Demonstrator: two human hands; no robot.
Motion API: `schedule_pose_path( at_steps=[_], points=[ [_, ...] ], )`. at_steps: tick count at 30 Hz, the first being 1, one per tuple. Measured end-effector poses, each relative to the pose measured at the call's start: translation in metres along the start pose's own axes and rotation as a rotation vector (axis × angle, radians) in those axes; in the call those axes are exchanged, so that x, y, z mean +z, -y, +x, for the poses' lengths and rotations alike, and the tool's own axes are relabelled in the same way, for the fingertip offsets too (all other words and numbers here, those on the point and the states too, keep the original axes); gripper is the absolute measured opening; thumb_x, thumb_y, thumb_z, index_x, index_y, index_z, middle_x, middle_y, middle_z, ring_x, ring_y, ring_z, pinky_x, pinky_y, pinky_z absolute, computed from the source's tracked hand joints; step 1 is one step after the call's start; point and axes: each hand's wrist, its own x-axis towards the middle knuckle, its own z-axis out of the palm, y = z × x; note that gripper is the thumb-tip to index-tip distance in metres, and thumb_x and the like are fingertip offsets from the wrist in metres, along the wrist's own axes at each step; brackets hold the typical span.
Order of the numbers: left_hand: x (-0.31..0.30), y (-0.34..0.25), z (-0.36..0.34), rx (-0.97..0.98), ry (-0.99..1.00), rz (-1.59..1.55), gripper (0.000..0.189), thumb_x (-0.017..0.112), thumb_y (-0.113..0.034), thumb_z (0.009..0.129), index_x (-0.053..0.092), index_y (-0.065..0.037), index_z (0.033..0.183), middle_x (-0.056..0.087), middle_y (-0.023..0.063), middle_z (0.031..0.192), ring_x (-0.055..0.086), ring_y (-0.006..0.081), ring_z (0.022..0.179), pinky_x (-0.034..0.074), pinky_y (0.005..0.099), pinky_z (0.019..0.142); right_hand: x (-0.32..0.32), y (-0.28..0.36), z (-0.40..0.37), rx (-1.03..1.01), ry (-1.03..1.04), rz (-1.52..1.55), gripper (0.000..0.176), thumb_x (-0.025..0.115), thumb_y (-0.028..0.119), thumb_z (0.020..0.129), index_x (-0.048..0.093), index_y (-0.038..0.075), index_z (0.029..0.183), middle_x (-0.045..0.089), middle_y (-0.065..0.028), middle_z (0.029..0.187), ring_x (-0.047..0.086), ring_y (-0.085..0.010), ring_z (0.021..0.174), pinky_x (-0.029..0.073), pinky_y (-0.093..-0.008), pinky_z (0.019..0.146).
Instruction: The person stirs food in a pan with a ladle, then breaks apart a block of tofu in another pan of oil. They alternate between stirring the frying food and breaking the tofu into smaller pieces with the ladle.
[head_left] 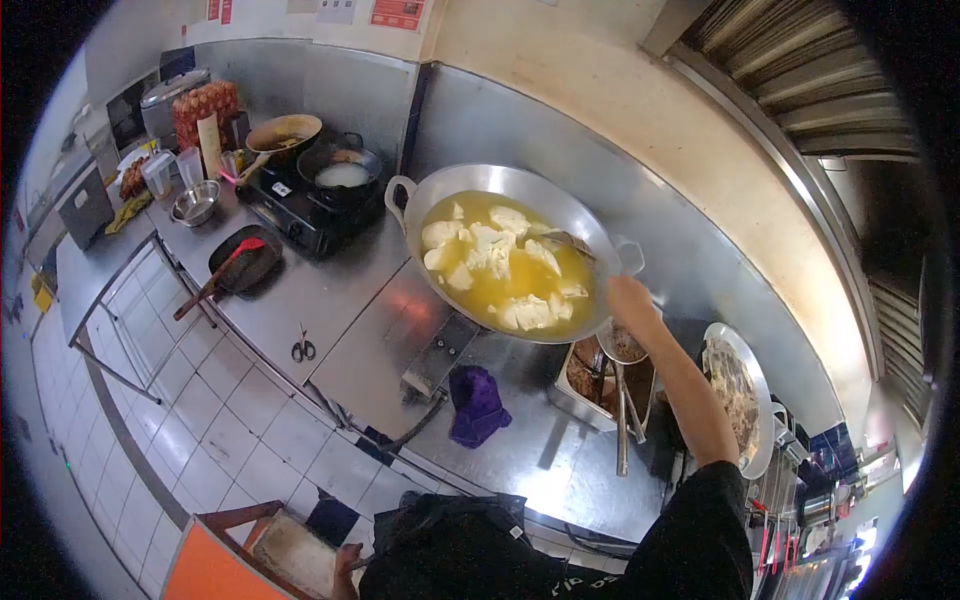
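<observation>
A large metal wok (480, 176) holds yellow liquid with several pale, soft-looking chunks (490, 250) in it. At its right rim, my right hand (630, 298) is closed around the handle of a metal skimmer (568, 241), whose dark head rests among the chunks at the far right side. Most of that handle is hidden by the hand and the rim. Low in the view, by my body, my left hand (347, 558) hangs with fingers curled; whether anything is in it is hidden. Beside it stands an orange-sided container (228, 556) with something whitish inside.
A purple cloth (477, 405) lies on the steel counter before the wok. Right of it, a metal tray (583, 408) holds ladles (621, 425). Scissors (303, 346), a square pan (245, 262) and a black stove (290, 215) with two pans are left. A wide pan (735, 390) stands right.
</observation>
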Motion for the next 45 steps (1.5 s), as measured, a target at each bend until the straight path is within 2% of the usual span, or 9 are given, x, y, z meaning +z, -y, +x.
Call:
schedule_pose_path(
  at_steps=[18,25,28,30,34,36,38,40,45],
  points=[
    [-0.035,-0.08,-0.001,0.092,0.001,0.028,0.034,0.069,-0.03,0.079,0.058,-0.001,0.094,0.058,0.0055,0.071,0.056,0.0159,0.059,0.047,0.0309,0.05,-0.042,-0.064,-0.178,0.292,-0.273,0.561,0.03,0.051,0.004,0.083,0.063,0.002,0.11,0.064,-0.0238,0.098,0.062,-0.0381,0.091,0.049,-0.0405,0.078],
    [-0.022,-0.119,0.003,0.181,0.011,0.179,0.039,0.067,-0.029,0.082,0.057,0.001,0.105,0.06,0.0049,0.084,0.059,0.015,0.075,0.05,0.0295,0.06,0.008,-0.06,-0.198,0.472,-0.074,1.517,0.026,0.056,0.012,0.091,0.061,0.002,0.114,0.043,0.0047,0.062,0.033,-0.0026,0.047,0.024,-0.0202,0.041],
    [-0.028,-0.104,0.012,0.737,0.127,0.627,0.032,0.062,-0.026,0.086,0.059,0.0,0.105,0.061,0.0061,0.09,0.059,0.0157,0.079,0.05,0.029,0.061,0.001,-0.033,-0.192,0.474,0.042,1.613,0.03,0.052,0.009,0.092,0.055,-0.002,0.12,0.04,0.0061,0.06,0.031,-0.0019,0.046,0.022,-0.0178,0.04],
    [-0.024,-0.091,0.0,0.276,0.191,-0.042,0.029,0.059,-0.026,0.087,0.061,-0.002,0.102,0.061,0.0059,0.092,0.059,0.017,0.076,0.05,0.0308,0.058,0.01,-0.022,-0.182,0.446,0.062,1.651,0.029,0.053,0.009,0.091,0.057,-0.001,0.118,0.043,0.0051,0.061,0.033,-0.0023,0.047,0.024,-0.0184,0.04],
    [-0.029,-0.063,-0.009,-0.166,0.178,-0.227,0.016,0.055,-0.02,0.09,0.061,-0.005,0.087,0.06,0.0042,0.087,0.059,0.0167,0.074,0.049,0.0322,0.056,0.024,0.003,-0.16,0.298,-0.004,1.323,0.028,0.056,0.006,0.086,0.059,0.0,0.114,0.053,-0.0015,0.064,0.044,-0.0071,0.05,0.034,-0.0234,0.044],
    [-0.037,-0.041,-0.013,-0.067,0.444,-0.286,0.014,0.055,-0.019,0.09,0.059,-0.007,0.087,0.062,0.0052,0.088,0.06,0.0166,0.075,0.049,0.0303,0.058,0.013,0.012,-0.155,0.227,-0.021,1.185,0.031,0.056,0.006,0.086,0.059,0.002,0.116,0.057,-0.0041,0.067,0.048,-0.0097,0.053,0.039,-0.0249,0.048],
    [-0.02,-0.006,-0.025,0.348,0.167,-0.602,0.012,0.056,-0.017,0.089,0.058,-0.006,0.094,0.063,0.01,0.094,0.061,0.019,0.079,0.049,0.0324,0.062,0.012,0.011,-0.156,0.185,-0.033,1.152,0.033,0.056,0.004,0.086,0.057,0.002,0.119,0.06,-0.0042,0.072,0.05,-0.0108,0.056,0.043,-0.0247,0.053],
    [-0.05,-0.008,-0.037,-0.039,0.578,-0.748,0.013,0.055,-0.015,0.09,0.056,-0.005,0.098,0.061,0.0154,0.101,0.06,0.0232,0.087,0.05,0.0364,0.068,0.013,0.011,-0.16,0.181,-0.196,1.291,0.034,0.056,0.002,0.087,0.055,0.002,0.121,0.059,-0.0035,0.076,0.048,-0.0097,0.057,0.043,-0.0237,0.055],
    [-0.04,0.021,-0.059,0.496,0.178,0.214,0.02,0.055,-0.018,0.089,0.058,-0.006,0.104,0.06,0.0158,0.102,0.061,0.027,0.089,0.052,0.0416,0.069,-0.019,0.018,-0.18,0.248,-0.262,1.198,0.036,0.052,-0.001,0.087,0.051,0.001,0.123,0.061,-0.0054,0.084,0.054,-0.0088,0.065,0.044,-0.0245,0.059]
  ],
)
